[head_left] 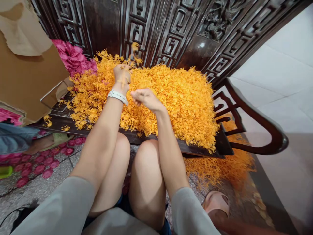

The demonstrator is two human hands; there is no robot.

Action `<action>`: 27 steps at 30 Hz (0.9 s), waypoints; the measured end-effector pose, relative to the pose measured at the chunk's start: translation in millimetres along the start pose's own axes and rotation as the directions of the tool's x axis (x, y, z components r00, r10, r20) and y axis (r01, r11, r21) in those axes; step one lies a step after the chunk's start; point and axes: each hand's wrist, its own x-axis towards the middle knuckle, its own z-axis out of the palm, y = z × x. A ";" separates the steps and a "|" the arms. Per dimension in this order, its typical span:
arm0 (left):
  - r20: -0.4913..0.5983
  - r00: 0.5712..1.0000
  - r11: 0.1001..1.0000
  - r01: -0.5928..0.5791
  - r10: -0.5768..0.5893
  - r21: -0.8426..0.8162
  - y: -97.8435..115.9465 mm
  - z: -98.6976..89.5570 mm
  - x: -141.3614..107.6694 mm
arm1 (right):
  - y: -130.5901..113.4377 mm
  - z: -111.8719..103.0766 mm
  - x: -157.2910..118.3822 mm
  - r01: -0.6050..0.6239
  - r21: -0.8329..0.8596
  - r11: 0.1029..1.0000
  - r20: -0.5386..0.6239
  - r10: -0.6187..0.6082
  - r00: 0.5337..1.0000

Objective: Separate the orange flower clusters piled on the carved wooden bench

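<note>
A large heap of orange artificial flower pieces (181, 101) covers the dark wooden bench seat (80, 131). Over the heap's back left part is my left hand (122, 75), with a white watch (117, 96) on its wrist. Its fingers are closed on an orange flower strand (135, 54) that rises above the hand, blurred by motion. Just to the right and nearer to me, my right hand (146, 98) hovers over the heap with thumb and fingers pinched together; whatever lies between them is too small to make out.
The carved bench back (102, 29) rises behind the heap, and a curved armrest (269, 147) is at the right. A cardboard box (29, 75) and pink flowers (73, 58) stand left. More pink flowers (46, 163) and orange pieces (220, 169) lie low. Another person's foot (40, 143) shows left.
</note>
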 end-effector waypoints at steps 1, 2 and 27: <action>0.001 1.000 1.000 0.011 -0.011 -0.018 3.9 -4.2 0.5 | -5.7 0.0 -4.0 0.009 -0.013 1.000 0.157 -0.007 0.988; 0.011 1.000 0.999 0.030 -0.029 -0.028 7.9 -8.0 0.0 | -10.9 -0.8 -7.7 0.024 -0.020 1.000 0.274 -0.017 0.961; 0.180 0.979 0.875 0.170 -0.097 -0.454 19.0 -0.8 -18.0 | -2.4 -6.9 -6.6 0.237 0.807 0.541 -0.502 0.417 0.758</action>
